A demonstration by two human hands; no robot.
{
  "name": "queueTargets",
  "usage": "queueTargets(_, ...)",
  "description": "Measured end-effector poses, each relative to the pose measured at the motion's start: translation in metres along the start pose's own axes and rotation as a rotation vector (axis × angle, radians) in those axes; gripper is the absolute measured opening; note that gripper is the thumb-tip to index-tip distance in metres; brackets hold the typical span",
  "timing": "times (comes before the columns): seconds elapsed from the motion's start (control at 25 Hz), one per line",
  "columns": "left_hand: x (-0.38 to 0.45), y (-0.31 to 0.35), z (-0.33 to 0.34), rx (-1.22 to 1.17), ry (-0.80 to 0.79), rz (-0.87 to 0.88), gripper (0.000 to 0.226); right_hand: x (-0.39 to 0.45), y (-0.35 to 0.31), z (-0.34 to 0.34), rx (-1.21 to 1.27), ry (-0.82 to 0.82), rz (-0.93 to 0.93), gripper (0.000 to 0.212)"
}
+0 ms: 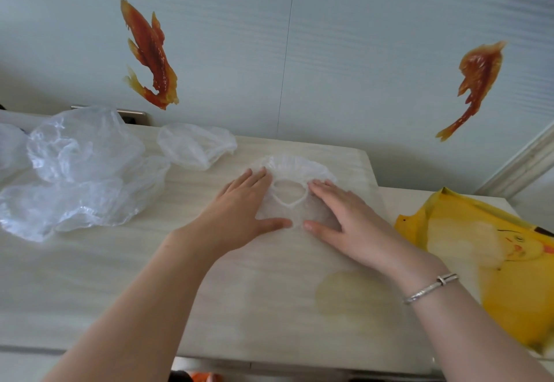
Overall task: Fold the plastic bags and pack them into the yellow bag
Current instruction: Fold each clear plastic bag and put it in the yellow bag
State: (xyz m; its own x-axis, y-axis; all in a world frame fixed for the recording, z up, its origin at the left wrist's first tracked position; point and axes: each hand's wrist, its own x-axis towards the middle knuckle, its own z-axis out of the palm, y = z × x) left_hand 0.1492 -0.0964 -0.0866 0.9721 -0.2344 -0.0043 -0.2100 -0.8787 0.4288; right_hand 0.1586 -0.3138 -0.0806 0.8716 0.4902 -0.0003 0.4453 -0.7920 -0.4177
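In the middle of the frame, the left hand [239, 217] and the right hand [344, 220] are lying flat with straight fingers, pressing down the two sides of a small see-through crinkly plastic bag with a stretchy ring opening [292, 172] on the pale wooden table [120, 291]. A heap of clear crumpled plastic bags [78, 172] is sitting at the left, near the table's far edge, with bare table showing between it and the hands. The bright yellow bag with a cartoon picture [494, 276] is lying flat at the right of the frame, hanging over the table's right edge, just beside the right wrist with its silver bracelet [431, 287].

Both hands, left hand [239, 212] and right hand [347, 217], press a clear plastic bag [292, 166] flat on the counter [120, 276]; yellow bag [494, 256] lies beside.
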Motion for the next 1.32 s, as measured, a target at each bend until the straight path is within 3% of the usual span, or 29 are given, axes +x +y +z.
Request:
queueTargets(0.08,0.0,0.003,-0.003,-0.076,0.096,0.016,0.085,-0.002,-0.003,-0.004,0.072,0.071,-0.024,0.067)
queueTargets(0.2,-0.005,0.006,-0.011,-0.136,0.267,0.081,0.054,-0.005,-0.003,-0.009,0.042,0.13,-0.055,0.058)
queueTargets(0.28,-0.011,0.005,-0.015,-0.14,0.213,0.079,0.048,-0.003,-0.002,-0.008,-0.03,0.107,-0.066,0.057)
queueTargets(0.4,-0.016,0.004,-0.015,-0.089,0.068,0.049,0.063,0.003,-0.003,-0.005,-0.068,0.122,-0.045,0.053)
queueTargets(0.52,-0.014,0.004,-0.014,-0.061,0.062,0.038,0.069,0.01,-0.005,-0.001,-0.052,0.221,-0.006,0.043)
queueTargets(0.68,-0.004,0.003,-0.01,-0.039,0.149,0.006,0.042,0.016,-0.007,0.0,0.191,0.375,0.112,0.017)
queueTargets(0.76,0.003,0.004,-0.01,-0.145,0.237,-0.057,0.013,0.02,-0.005,-0.001,0.273,0.404,0.201,0.026)
queueTargets(0.88,0.012,0.003,-0.01,-0.353,0.284,-0.227,0.032,0.028,-0.003,0.001,0.316,0.423,0.282,0.036)
queueTargets(0.96,0.015,0.002,-0.008,-0.387,0.285,-0.312,0.033,0.032,-0.003,0.004,0.291,0.438,0.337,0.04)
queueTargets(1.12,0.015,0.006,-0.006,-0.189,0.309,-0.399,0.019,0.038,-0.006,0.007,0.118,0.432,0.408,0.031)
queueTargets(1.32,0.012,0.013,-0.011,0.027,0.368,-0.389,0.007,0.044,-0.01,0.008,-0.139,0.426,0.391,0.02)
